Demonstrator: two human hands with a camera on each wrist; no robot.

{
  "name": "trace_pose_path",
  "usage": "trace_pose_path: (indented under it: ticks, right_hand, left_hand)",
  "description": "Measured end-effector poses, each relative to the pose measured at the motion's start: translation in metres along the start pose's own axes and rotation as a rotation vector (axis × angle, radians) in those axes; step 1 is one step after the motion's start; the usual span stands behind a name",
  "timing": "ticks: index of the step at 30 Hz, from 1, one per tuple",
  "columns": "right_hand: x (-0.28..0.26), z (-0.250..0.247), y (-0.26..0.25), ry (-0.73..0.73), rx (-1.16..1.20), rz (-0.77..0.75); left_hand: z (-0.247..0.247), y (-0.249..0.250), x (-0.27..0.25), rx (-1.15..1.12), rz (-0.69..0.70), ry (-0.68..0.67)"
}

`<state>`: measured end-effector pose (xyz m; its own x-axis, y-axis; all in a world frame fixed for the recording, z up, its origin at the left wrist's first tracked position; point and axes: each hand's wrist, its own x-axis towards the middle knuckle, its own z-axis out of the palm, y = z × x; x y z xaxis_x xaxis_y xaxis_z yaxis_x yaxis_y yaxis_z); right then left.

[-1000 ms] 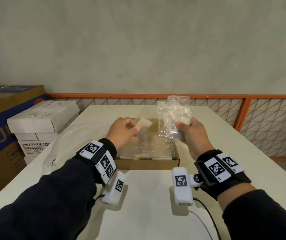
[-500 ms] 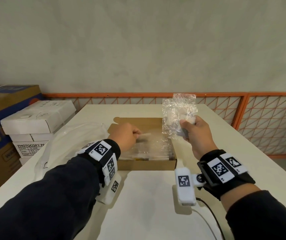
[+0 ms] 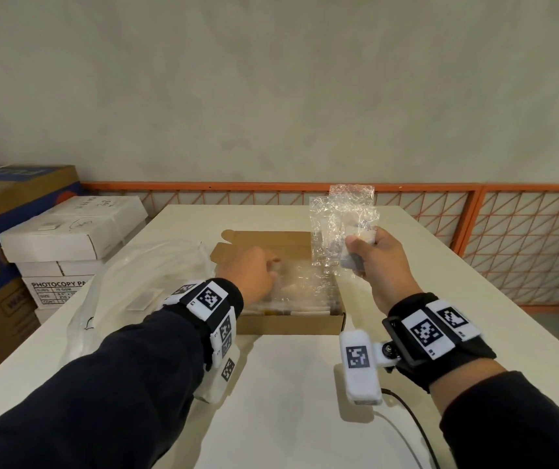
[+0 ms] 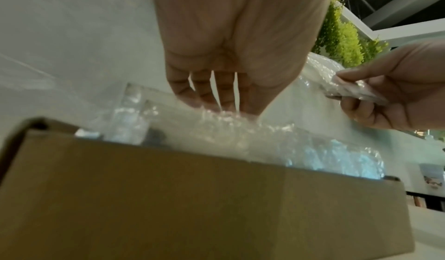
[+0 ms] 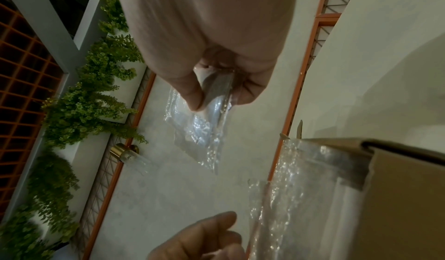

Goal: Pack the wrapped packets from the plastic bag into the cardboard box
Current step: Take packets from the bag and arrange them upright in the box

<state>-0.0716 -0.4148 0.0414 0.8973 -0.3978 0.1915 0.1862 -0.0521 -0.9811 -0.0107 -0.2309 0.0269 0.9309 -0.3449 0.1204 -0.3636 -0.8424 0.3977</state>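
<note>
An open cardboard box (image 3: 291, 323) sits mid-table, packed with several clear wrapped packets (image 3: 301, 292) standing on edge. My left hand (image 3: 271, 269) reaches down into the box. In the left wrist view its fingers and thumb (image 4: 226, 110) converge on the top of a wrapped packet (image 4: 240, 129) among the others, with the fingertips sunk in the wrap. My right hand (image 3: 355, 252) grips a few wrapped packets (image 3: 339, 225) upright above the box's far right corner; its thumb (image 5: 192, 96) presses on them. A crumpled clear plastic bag (image 3: 125, 282) lies left of the box.
White photocopy paper boxes (image 3: 68, 238) and a large blue and brown carton (image 3: 0, 214) stand beyond the table's left edge. An orange mesh railing (image 3: 508, 248) runs behind and to the right. A black cable (image 3: 413, 421) lies on the white table (image 3: 288, 401) near me.
My left hand has lowered its packet from above the box down among the packed ones. My right hand has drifted slightly right and up with its packets.
</note>
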Motion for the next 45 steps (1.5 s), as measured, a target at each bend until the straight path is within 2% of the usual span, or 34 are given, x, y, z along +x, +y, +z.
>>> trace_pose_path:
  ticks: [2, 5, 6, 7, 11, 13, 17, 19, 20, 26, 30, 32, 37, 40, 43, 45]
  right_hand:
    - [0.001, 0.0, 0.001, 0.0, 0.003, 0.004]
    - [0.001, 0.001, 0.002, -0.004, -0.002, 0.011]
    - [0.001, 0.002, 0.002, -0.006, -0.007, 0.012]
    - [0.0, 0.003, 0.003, -0.01, -0.012, 0.016]
    - [0.001, 0.011, 0.004, -0.036, -0.055, 0.026]
    - [0.0, 0.015, 0.004, -0.061, -0.076, 0.021]
    - [-0.006, 0.025, 0.004, -0.243, -0.108, -0.011]
    - [-0.011, 0.033, 0.002, -0.322, -0.143, -0.031]
    - [-0.012, 0.038, 0.001, -0.336, -0.174, -0.037]
    - [-0.001, 0.055, -0.003, -0.337, -0.444, -0.115]
    - [0.014, 0.061, -0.01, -0.219, -0.618, -0.274]
    - [0.024, 0.066, -0.008, -0.211, -0.738, -0.288]
    - [0.026, 0.086, -0.004, -0.467, -1.115, -0.22]
    - [0.023, 0.092, -0.002, -0.564, -1.369, -0.201]
    - [0.023, 0.089, 0.006, -0.627, -1.389, -0.163]
    - [0.022, 0.088, 0.004, -0.599, -1.384, -0.168]
  left_hand:
    - [0.0, 0.001, -0.004, 0.05, 0.087, -0.008]
    - [0.005, 0.006, -0.019, 0.284, 0.2, -0.349]
    - [0.007, 0.006, -0.022, 0.323, 0.197, -0.43]
    - [0.007, 0.007, -0.025, 0.317, 0.185, -0.449]
    - [-0.002, 0.009, -0.025, 0.054, 0.166, -0.282]
    - [-0.009, 0.011, -0.023, -0.193, 0.133, -0.201]
    - [-0.02, 0.015, -0.023, -0.874, -0.014, -0.215]
    - [-0.021, 0.013, -0.021, -1.107, -0.081, -0.211]
    - [-0.021, 0.011, -0.021, -1.151, -0.104, -0.177]
    - [-0.031, -0.008, -0.019, -1.2, -0.177, 0.048]
    - [-0.041, -0.026, -0.015, -1.154, -0.222, 0.282]
    - [-0.045, -0.032, -0.012, -1.13, -0.243, 0.355]
    - [-0.049, -0.038, -0.011, -1.087, -0.24, 0.379]
    - [-0.049, -0.038, -0.011, -1.08, -0.217, 0.357]
    - [-0.049, -0.036, -0.012, -1.083, -0.196, 0.342]
    - [-0.048, -0.036, -0.013, -1.084, -0.185, 0.335]
